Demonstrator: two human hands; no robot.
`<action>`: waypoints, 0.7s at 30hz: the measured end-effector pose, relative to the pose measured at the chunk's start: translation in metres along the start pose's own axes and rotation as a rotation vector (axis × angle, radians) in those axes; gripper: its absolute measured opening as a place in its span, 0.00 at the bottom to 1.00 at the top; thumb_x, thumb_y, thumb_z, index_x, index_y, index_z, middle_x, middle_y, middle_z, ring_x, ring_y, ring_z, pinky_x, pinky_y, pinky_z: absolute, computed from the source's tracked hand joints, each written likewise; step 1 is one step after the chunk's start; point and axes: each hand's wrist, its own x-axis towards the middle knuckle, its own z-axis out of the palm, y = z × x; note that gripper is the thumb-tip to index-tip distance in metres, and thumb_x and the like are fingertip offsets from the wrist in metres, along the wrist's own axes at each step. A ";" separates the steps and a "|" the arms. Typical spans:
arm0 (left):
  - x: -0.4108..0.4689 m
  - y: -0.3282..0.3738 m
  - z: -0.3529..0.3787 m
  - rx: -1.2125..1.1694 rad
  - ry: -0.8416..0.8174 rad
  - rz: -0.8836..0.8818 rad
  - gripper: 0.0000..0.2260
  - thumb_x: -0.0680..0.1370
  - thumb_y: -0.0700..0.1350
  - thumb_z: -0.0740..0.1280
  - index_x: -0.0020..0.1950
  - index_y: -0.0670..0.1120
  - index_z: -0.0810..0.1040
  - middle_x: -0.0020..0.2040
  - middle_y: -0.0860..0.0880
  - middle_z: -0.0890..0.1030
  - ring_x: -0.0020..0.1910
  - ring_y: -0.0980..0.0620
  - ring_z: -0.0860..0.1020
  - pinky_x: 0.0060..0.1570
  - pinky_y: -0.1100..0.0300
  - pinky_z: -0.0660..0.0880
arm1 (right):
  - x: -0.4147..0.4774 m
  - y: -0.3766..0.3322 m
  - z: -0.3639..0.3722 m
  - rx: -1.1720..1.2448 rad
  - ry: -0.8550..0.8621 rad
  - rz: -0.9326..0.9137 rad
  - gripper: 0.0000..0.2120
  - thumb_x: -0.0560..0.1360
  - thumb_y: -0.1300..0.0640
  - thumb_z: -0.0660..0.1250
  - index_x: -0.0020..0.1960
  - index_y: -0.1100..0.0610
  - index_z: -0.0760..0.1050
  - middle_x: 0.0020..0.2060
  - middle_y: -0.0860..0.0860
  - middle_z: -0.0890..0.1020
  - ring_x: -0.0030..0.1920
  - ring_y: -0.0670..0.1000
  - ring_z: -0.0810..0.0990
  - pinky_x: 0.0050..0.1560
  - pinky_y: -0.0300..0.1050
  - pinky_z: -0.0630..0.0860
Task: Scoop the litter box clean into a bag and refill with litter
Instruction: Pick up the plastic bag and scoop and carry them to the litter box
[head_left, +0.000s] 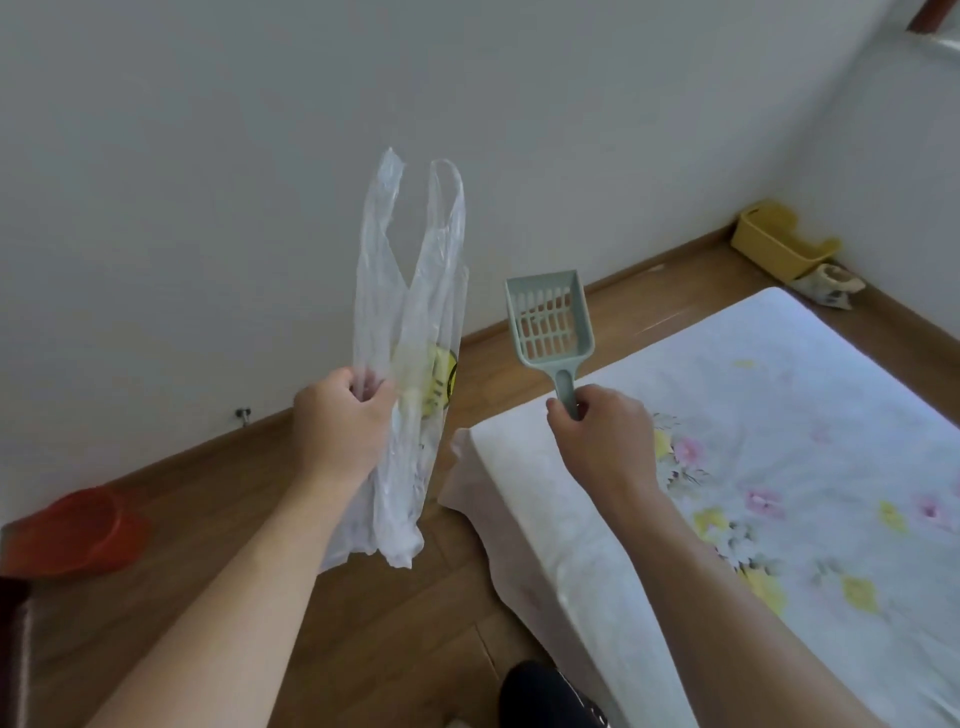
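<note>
Bag and scoop in hand, litter box not in view.
Left hand (343, 415) grips limp, light plastic bag (410, 322) mid-body; take its handles instead. Right hand (597, 431) pinches rigid scoop (549, 322) by the handle.

the left forearm extended in from 7 o'clock, the left hand (340, 421) fisted round a plastic bag (410, 312), and the right forearm from 5 o'clock, the right hand (597, 434) pinching a scoop (563, 376) by its handle.
</note>
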 end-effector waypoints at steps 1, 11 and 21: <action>0.015 -0.003 0.003 0.004 -0.008 0.002 0.20 0.74 0.43 0.70 0.27 0.41 0.64 0.24 0.49 0.66 0.23 0.53 0.64 0.24 0.62 0.61 | 0.012 -0.006 0.006 0.002 0.009 0.004 0.19 0.75 0.51 0.66 0.29 0.58 0.67 0.24 0.49 0.69 0.26 0.49 0.66 0.27 0.42 0.58; 0.180 -0.012 0.066 0.046 -0.039 0.038 0.18 0.74 0.44 0.70 0.30 0.35 0.70 0.26 0.38 0.72 0.25 0.51 0.67 0.27 0.58 0.65 | 0.172 -0.049 0.068 0.080 0.027 0.029 0.17 0.76 0.50 0.65 0.31 0.55 0.69 0.27 0.48 0.74 0.28 0.47 0.70 0.29 0.40 0.62; 0.321 0.005 0.116 -0.022 -0.108 0.113 0.18 0.73 0.43 0.70 0.29 0.37 0.67 0.23 0.50 0.66 0.24 0.53 0.65 0.26 0.59 0.65 | 0.294 -0.085 0.085 0.094 0.068 0.103 0.15 0.77 0.49 0.65 0.33 0.53 0.74 0.29 0.48 0.76 0.30 0.48 0.74 0.30 0.38 0.67</action>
